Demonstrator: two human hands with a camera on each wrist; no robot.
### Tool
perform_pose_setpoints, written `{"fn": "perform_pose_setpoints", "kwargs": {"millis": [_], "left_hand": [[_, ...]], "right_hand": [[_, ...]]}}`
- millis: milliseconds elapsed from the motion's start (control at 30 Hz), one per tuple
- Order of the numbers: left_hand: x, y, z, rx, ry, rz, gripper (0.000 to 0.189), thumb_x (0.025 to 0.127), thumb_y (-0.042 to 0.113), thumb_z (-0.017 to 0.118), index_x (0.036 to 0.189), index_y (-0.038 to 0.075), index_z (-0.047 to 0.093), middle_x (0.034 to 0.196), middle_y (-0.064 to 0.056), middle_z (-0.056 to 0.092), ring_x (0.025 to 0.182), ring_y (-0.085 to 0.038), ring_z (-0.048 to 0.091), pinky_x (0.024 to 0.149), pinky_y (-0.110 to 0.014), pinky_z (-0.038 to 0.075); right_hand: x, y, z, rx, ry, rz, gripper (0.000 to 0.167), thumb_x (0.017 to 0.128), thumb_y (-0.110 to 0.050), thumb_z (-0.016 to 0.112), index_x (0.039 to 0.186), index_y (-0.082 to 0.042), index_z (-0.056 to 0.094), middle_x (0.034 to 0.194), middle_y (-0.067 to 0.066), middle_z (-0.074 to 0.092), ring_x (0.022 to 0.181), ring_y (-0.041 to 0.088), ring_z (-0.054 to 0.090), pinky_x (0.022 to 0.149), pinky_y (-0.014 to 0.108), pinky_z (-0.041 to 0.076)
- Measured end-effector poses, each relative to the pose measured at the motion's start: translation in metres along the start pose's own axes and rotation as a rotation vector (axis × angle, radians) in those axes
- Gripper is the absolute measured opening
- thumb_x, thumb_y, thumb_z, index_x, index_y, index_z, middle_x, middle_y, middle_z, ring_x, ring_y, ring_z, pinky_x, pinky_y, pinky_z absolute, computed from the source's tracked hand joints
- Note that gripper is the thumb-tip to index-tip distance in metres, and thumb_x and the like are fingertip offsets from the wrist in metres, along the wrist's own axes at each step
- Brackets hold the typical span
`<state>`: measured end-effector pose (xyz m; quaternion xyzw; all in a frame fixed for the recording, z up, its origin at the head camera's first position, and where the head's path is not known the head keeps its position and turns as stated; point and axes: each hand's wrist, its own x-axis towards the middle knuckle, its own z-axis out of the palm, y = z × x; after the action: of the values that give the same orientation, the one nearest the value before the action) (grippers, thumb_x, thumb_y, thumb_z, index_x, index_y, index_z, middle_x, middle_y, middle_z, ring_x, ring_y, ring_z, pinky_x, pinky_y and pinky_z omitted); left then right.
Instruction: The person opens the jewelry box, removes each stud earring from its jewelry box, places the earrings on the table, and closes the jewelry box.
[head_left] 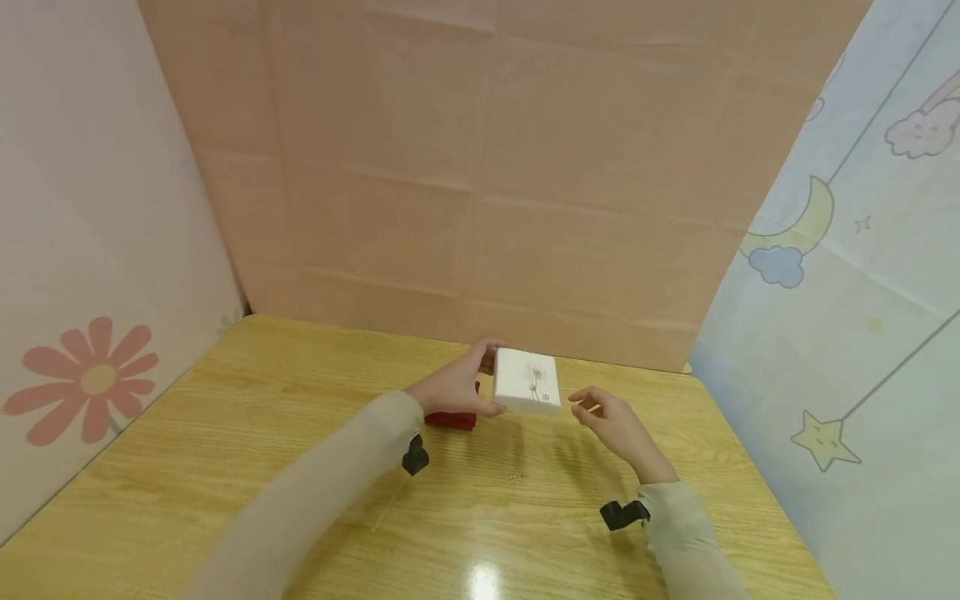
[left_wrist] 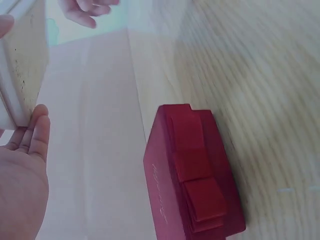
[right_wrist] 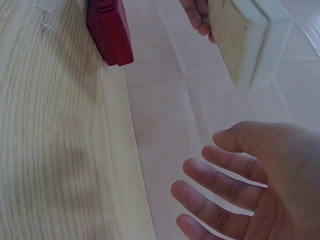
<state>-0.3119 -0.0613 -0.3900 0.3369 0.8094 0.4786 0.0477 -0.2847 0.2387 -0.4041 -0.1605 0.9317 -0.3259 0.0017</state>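
My left hand [head_left: 453, 385] grips a white square box [head_left: 525, 375] by its left side, with the thumb at the near edge and the fingers at the far edge. A flower drawing decorates the lid, and the box is held above the table. In the right wrist view a seam runs round the side of the box [right_wrist: 262, 50]. To the right of it my right hand [head_left: 615, 423] hovers apart from the box, its fingers loosely bent around nothing. Beneath the left hand a red box [left_wrist: 200, 170] with a ribbon bow rests on the table.
Small shiny earring-like pieces [head_left: 517, 477] lie on the wooden table [head_left: 337, 367] in front of the hands. A thin pale stick-like thing [head_left: 388, 504] lies nearer, beside the left forearm. A pinkish-brown sheet [head_left: 480, 183] stands behind the table, with printed walls on both sides.
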Motion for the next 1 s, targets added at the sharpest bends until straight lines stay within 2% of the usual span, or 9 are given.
{"fn": "perform_pose_setpoints", "kwargs": {"millis": [200,367,467,667,1000], "left_hand": [[-0.013,-0.003,-0.001,-0.104,0.021,0.006,0.090,0.073,0.019,0.085,0.142,0.017,0.028,0.128,-0.003,0.048,0.118,-0.018,0.052,0.110,-0.046,0.040],[-0.021,-0.009,0.000,-0.221,0.053,-0.012,0.093,0.073,0.012,0.085,0.144,0.012,0.026,0.129,-0.007,0.046,0.121,-0.020,0.051,0.111,-0.040,0.040],[-0.025,-0.012,-0.001,-0.261,0.080,-0.010,0.094,0.071,0.007,0.085,0.145,0.010,0.026,0.130,-0.010,0.046,0.121,-0.023,0.051,0.111,-0.041,0.039],[-0.032,-0.013,-0.007,-0.271,0.086,-0.029,0.094,0.072,0.004,0.084,0.146,0.019,0.026,0.136,-0.011,0.044,0.127,-0.025,0.047,0.112,-0.043,0.038],[-0.038,-0.021,-0.012,-0.276,0.053,-0.034,0.096,0.073,0.001,0.082,0.147,0.021,0.025,0.138,-0.011,0.040,0.129,-0.027,0.045,0.111,-0.048,0.038]], "right_hand": [[0.002,-0.002,-0.001,0.004,-0.002,-0.006,0.029,0.100,-0.026,0.055,0.124,-0.012,0.060,0.104,0.006,0.064,0.093,0.031,0.065,0.073,0.038,0.054],[0.002,-0.002,-0.001,0.003,-0.009,-0.004,0.030,0.100,-0.030,0.054,0.124,-0.013,0.060,0.105,0.006,0.064,0.094,0.031,0.065,0.074,0.037,0.054],[0.002,-0.002,-0.001,0.005,-0.005,-0.004,0.030,0.100,-0.031,0.055,0.123,-0.014,0.060,0.105,0.006,0.064,0.094,0.031,0.065,0.074,0.037,0.054],[0.002,-0.002,-0.001,0.011,0.000,-0.009,0.029,0.100,-0.028,0.055,0.123,-0.013,0.060,0.104,0.006,0.064,0.093,0.031,0.065,0.074,0.038,0.055],[0.002,-0.003,0.000,0.007,-0.003,-0.016,0.029,0.099,-0.029,0.055,0.123,-0.012,0.061,0.104,0.007,0.065,0.092,0.030,0.065,0.074,0.037,0.054]]}}
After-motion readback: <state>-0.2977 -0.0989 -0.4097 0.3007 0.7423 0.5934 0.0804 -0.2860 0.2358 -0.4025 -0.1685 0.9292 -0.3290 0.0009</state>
